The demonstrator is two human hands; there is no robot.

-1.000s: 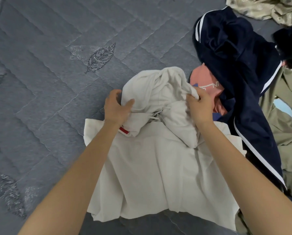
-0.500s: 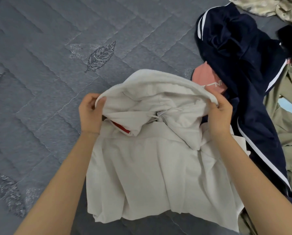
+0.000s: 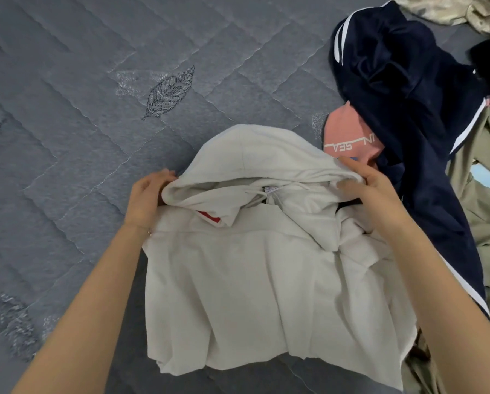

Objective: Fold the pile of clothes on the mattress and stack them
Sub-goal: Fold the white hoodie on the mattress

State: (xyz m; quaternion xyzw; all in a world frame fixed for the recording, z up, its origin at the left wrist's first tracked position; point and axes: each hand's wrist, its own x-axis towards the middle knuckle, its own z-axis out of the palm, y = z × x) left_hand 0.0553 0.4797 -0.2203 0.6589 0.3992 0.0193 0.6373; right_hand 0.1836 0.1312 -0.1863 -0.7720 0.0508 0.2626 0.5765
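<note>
The task looks to be in its early part. A cream hoodie (image 3: 266, 280) lies on the grey mattress (image 3: 96, 137) directly in front of the person, its body spread flat but wrinkled, and it is not yet a finished fold. The left hand (image 3: 147, 197) grips the left end of the hood (image 3: 255, 157) with curled fingers, and the right hand (image 3: 371, 189) pinches the hood's rim at the right end, so both hands are clamped on this one piece. I judge that the hood is about to be laid flat on the body. No folded stack is visible anywhere. To the right, the pile waits unfolded: a navy garment (image 3: 408, 95) with white stripes, a pink piece (image 3: 349, 135) partly under it, and olive clothes (image 3: 482, 194) beside them.
</note>
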